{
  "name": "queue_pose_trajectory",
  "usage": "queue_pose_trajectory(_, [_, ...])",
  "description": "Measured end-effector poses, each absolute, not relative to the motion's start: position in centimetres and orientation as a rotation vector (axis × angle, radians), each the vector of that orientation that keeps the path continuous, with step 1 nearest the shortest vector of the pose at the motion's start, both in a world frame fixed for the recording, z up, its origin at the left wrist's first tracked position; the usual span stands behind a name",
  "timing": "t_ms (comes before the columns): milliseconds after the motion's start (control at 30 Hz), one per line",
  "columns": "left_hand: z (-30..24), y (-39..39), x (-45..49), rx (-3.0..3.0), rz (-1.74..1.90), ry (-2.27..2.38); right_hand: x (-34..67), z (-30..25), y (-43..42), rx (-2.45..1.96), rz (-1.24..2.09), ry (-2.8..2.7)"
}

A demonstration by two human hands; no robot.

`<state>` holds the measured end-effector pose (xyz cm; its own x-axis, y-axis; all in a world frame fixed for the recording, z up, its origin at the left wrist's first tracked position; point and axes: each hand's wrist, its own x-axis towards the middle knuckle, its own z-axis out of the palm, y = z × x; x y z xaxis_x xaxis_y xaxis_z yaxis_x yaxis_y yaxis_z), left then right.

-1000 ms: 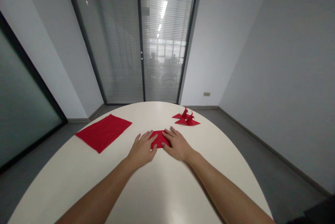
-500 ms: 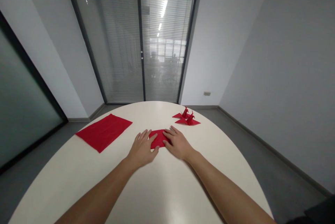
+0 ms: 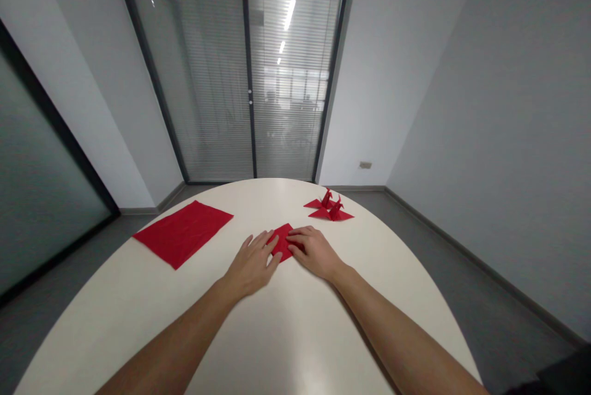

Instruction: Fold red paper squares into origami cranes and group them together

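Observation:
A small folded piece of red paper [image 3: 281, 241] lies on the white round table [image 3: 286, 333], between my two hands. My left hand [image 3: 252, 263] rests flat on the table with its fingers stretched out, the fingertips pressing the paper's left side. My right hand [image 3: 314, 250] lies on the paper's right side, its fingers curled over the paper's edge and pressing down on it. Most of the paper is hidden under my fingers.
A flat sheet of red paper [image 3: 183, 232] lies at the table's left. Two folded red paper cranes [image 3: 329, 208] stand at the far right of the table. Behind the table are glass doors with blinds, and grey floor runs along both sides.
The red paper has turned so that a corner now points away from me. My right hand's fingers have curled over its right side, and my left hand has shifted a little.

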<state>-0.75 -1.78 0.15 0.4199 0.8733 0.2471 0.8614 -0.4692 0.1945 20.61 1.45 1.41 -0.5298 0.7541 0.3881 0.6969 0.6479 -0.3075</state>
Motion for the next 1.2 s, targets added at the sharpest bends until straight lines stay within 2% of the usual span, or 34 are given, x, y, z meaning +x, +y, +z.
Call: queue_pose_trajectory(1200, [1.2,-1.7,-0.5,2.611,0.780,1.666,20.3,2.5,0.5,-1.016,0.187,-2.447])
